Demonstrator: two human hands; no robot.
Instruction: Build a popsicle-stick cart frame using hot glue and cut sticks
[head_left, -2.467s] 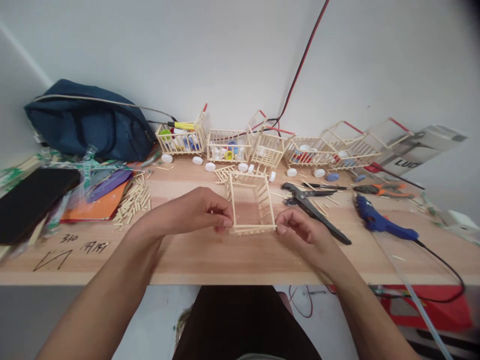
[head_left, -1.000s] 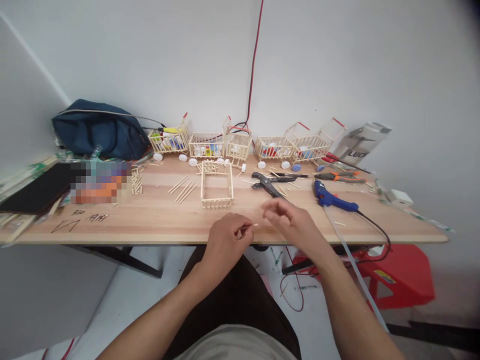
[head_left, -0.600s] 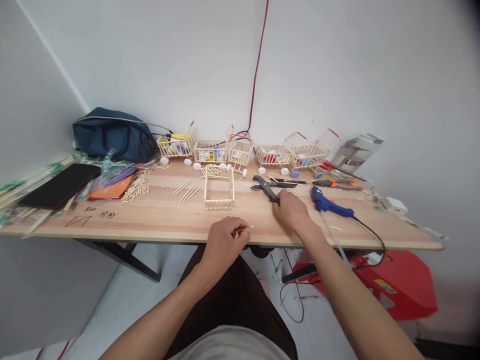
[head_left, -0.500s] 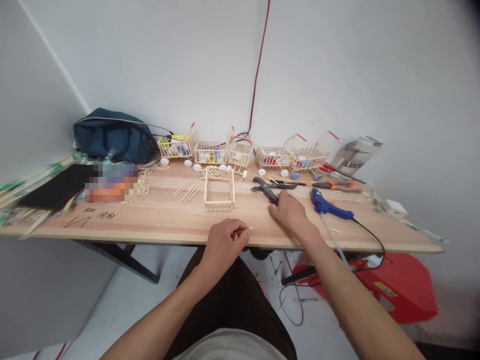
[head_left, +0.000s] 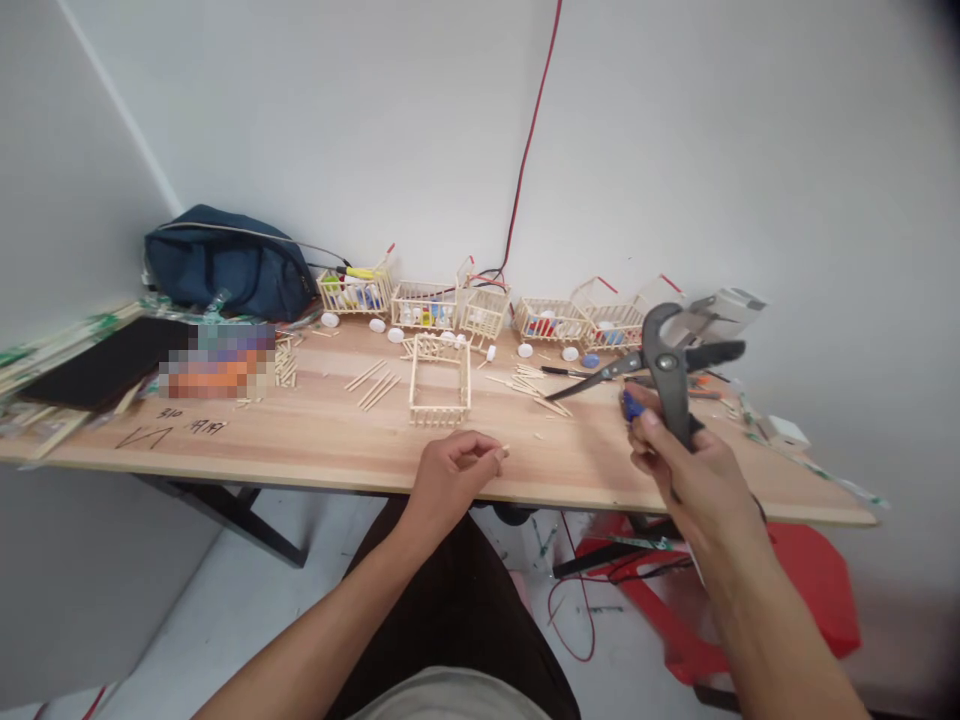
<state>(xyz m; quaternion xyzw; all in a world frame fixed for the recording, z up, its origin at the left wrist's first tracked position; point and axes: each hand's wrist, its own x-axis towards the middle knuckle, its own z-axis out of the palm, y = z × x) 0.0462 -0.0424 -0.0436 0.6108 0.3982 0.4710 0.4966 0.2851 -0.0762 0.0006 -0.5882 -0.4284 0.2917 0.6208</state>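
My left hand (head_left: 452, 472) hovers at the near edge of the wooden table (head_left: 337, 440), pinched shut on a short wooden stick (head_left: 502, 452). My right hand (head_left: 686, 465) is raised above the table's right side, closed round the handle of black cutting pliers (head_left: 664, 365), whose jaws point up. An open-topped frame of wooden sticks (head_left: 439, 380) stands on the table just beyond my left hand, touched by neither hand.
Several small stick carts (head_left: 480, 305) holding coloured caps line the wall, with white caps before them. A dark blue bag (head_left: 225, 265) lies at the back left, loose sticks (head_left: 373, 380) lie mid-table, and a red cable (head_left: 536, 130) runs up the wall. A red stool (head_left: 817, 610) stands under the table's right end.
My right hand has lifted the black pliers off the table and swung them up to the right. My left hand still pinches the stick at the near edge.
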